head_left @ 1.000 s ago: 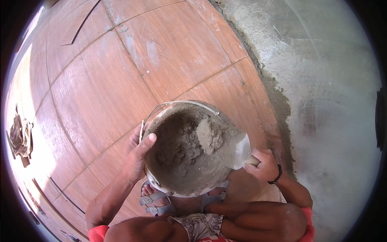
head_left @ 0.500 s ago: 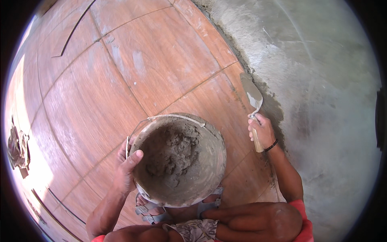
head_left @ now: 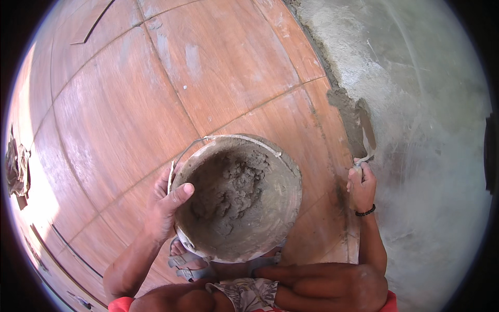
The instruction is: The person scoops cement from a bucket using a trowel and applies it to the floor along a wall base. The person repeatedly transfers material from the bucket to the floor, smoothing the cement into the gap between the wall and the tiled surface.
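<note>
My left hand [head_left: 165,208] grips the left rim of a round bucket [head_left: 283,208] that holds wet grey mortar [head_left: 234,192], with the thumb hooked over the edge. A thin wire bail [head_left: 228,138] lies along the bucket's far rim. My right hand [head_left: 361,186] holds a trowel [head_left: 366,131] by its handle. The blade is pressed flat against the grey plastered wall [head_left: 416,130], right where a band of fresh mortar [head_left: 340,101] runs along the joint with the floor.
Reddish-brown floor tiles [head_left: 156,93] with dusty smears fill the left and middle. A crumpled scrap [head_left: 16,169] lies at the far left edge. My bent knees and a sandalled foot [head_left: 189,260] sit below the bucket.
My right hand lifted the loaded trowel out of the bucket and carried it right to the base of the wall. The left hand kept hold of the bucket rim.
</note>
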`<move>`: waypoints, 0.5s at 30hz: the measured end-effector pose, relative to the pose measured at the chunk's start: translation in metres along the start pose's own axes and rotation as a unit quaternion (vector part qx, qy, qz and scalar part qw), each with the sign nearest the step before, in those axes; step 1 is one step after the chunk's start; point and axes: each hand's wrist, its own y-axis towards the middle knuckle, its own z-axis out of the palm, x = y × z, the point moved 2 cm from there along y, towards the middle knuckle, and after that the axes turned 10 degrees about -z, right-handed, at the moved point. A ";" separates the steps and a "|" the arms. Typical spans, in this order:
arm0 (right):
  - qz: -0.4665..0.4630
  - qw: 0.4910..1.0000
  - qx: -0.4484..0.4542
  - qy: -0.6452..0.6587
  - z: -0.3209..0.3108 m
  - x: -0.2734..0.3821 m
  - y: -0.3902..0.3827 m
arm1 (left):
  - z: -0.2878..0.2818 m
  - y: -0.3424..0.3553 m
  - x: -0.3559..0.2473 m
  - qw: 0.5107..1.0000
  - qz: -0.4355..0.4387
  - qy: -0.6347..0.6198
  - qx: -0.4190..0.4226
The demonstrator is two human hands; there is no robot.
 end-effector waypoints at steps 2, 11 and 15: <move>-0.078 0.989 -0.005 -0.126 0.014 -0.003 0.000 | -0.001 0.001 0.001 1.000 -0.004 -0.005 0.004; -0.047 0.980 0.023 -0.193 0.069 -0.022 0.057 | 0.003 0.001 0.002 1.000 0.000 -0.005 0.005; 0.039 0.999 -0.001 0.026 0.060 0.006 0.056 | 0.000 -0.001 -0.001 1.000 0.004 -0.004 0.008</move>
